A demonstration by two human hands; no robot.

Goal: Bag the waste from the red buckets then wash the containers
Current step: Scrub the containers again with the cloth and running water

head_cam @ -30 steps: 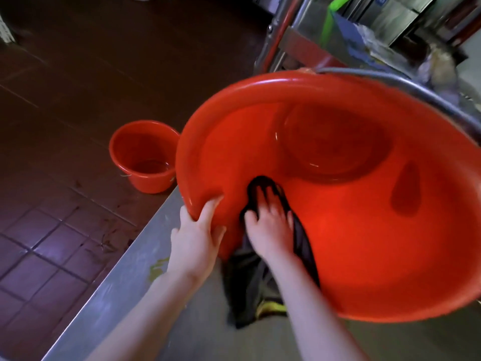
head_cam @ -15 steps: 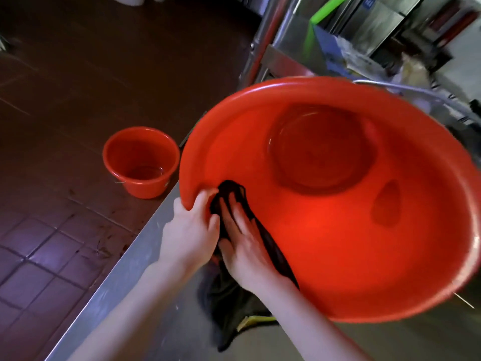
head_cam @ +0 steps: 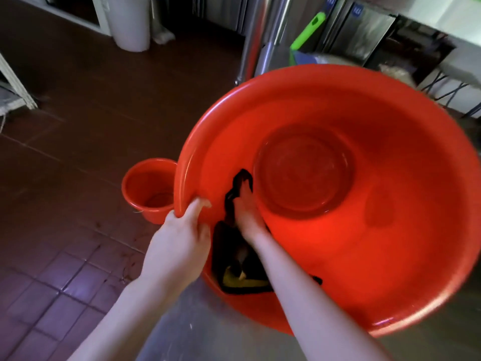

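On the tabletop [head_cam: 208,334], the left hand [head_cam: 182,230] is gripping the tilted red basin [head_cam: 364,256] by its rim; the right hand [head_cam: 247,217], fingers flat, is pressing a dark cloth [head_cam: 226,246] inside. No waste is showing and washing is apparently proceeding; the small red bucket [head_cam: 145,188] is probably waiting.

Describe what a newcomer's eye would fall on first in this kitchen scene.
A big red basin fills the right half, tilted toward the camera. The left hand grips its near-left rim while the right hand presses a black cloth against its inner wall. A smaller red bucket stands on the tiled floor, left of the basin.
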